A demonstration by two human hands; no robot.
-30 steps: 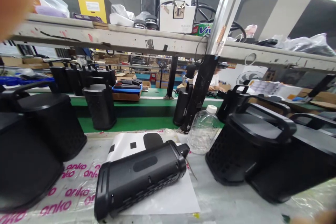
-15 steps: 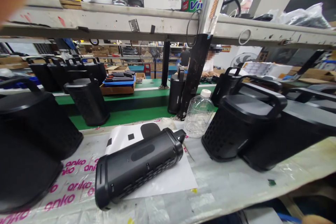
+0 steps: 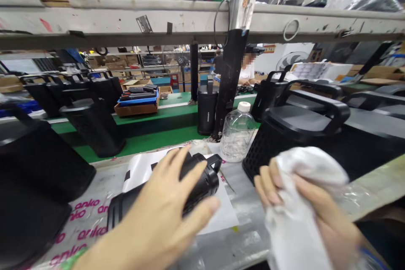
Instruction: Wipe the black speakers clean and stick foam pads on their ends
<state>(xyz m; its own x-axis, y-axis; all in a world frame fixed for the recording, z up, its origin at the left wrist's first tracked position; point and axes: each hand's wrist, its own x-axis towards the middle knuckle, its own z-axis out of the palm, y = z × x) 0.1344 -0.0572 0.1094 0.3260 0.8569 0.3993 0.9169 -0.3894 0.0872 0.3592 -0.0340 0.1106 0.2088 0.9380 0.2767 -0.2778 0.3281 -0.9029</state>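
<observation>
On the bench (image 3: 218, 253), across white paper (image 3: 221, 217), got a speaker (image 3: 202, 183) on its side, mostly masked by the left hand (image 3: 164, 206), spread-fingered over it; can't tell if touching. Got the right hand (image 3: 325, 211) clamped on a limp white sheet (image 3: 292, 223), apart from the left and blocking part of an upright speaker (image 3: 294, 124). Also see other speakers (image 3: 41, 156) crowded at left, a bottle (image 3: 237, 135) just past the lying one's handle (image 3: 216, 161), and a post (image 3: 232, 71) behind, hiding part of the green belt (image 3: 164, 128).
</observation>
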